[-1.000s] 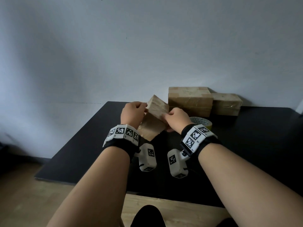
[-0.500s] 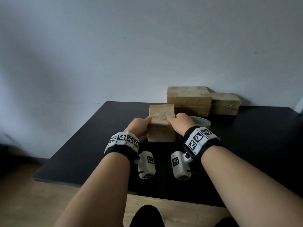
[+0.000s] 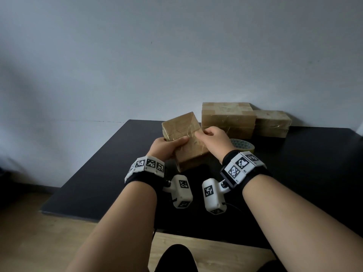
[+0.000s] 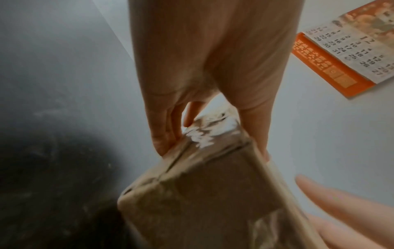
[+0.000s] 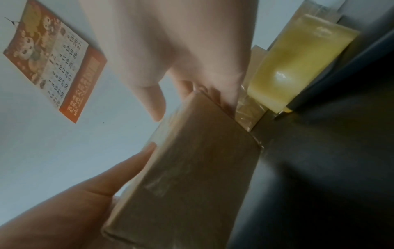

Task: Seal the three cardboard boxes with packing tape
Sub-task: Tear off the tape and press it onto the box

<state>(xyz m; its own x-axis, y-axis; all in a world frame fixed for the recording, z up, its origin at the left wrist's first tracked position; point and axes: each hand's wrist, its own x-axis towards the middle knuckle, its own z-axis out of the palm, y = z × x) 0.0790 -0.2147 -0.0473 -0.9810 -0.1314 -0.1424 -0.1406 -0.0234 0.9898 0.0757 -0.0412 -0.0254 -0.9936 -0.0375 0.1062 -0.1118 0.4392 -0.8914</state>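
Note:
A small cardboard box (image 3: 183, 138), glossy with tape, is held tilted above the black table (image 3: 98, 173) between both hands. My left hand (image 3: 167, 147) grips its left end, thumb across the upper face and fingers under the end (image 4: 166, 134). My right hand (image 3: 213, 140) holds the right side, fingers curled over the far edge (image 5: 213, 94). The same box fills the left wrist view (image 4: 202, 193) and the right wrist view (image 5: 192, 168). A larger box (image 3: 227, 119) and a flatter box (image 3: 272, 123) stand against the wall. A tape roll (image 3: 242, 145) lies behind my right hand.
The black table ends close to my body, with wooden floor (image 3: 29, 242) beyond its left and near edges. A grey wall (image 3: 176, 55) rises right behind the boxes. An orange wall calendar (image 4: 351, 47) hangs high on it.
The small box stood upright on the table half a second ago; now both hands have lifted it and turned it to a tilt, its end raised toward the wall.

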